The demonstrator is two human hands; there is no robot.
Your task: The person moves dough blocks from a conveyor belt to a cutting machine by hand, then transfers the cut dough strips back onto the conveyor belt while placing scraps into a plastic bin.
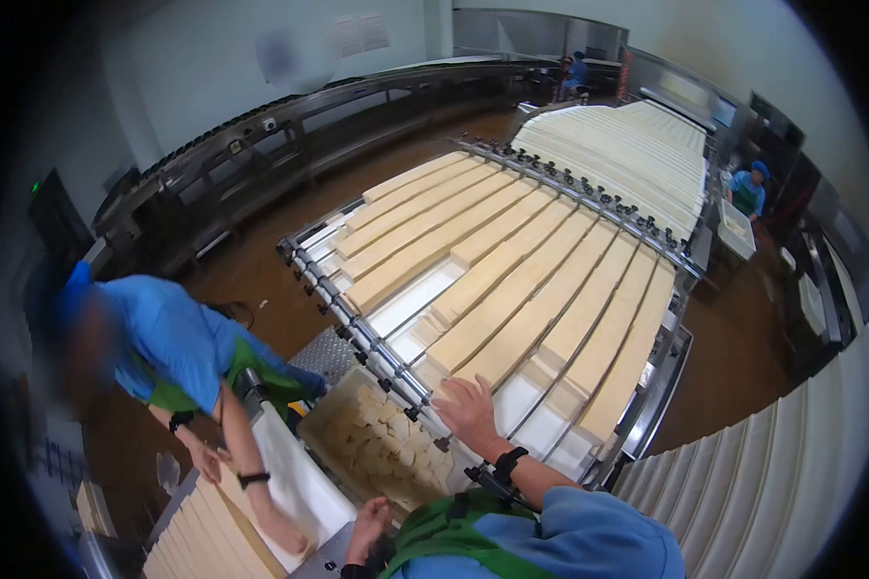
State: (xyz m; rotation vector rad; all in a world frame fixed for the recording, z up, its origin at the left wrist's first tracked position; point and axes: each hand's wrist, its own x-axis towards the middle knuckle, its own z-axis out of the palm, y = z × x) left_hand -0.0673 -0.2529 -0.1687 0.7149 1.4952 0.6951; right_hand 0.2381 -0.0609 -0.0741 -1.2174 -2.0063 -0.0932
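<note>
Pale slab (546, 309), long axis pointing away, right grip (467, 407) spread at near end, left grip (369, 527) unclear

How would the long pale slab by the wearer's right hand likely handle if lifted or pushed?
The slab may bend or snap if lifted by one end, being long and narrow. It could break easily: similarly pale pieces lie in the bin. Its flat, blocky shape suggests it would slide rather than roll.
</note>
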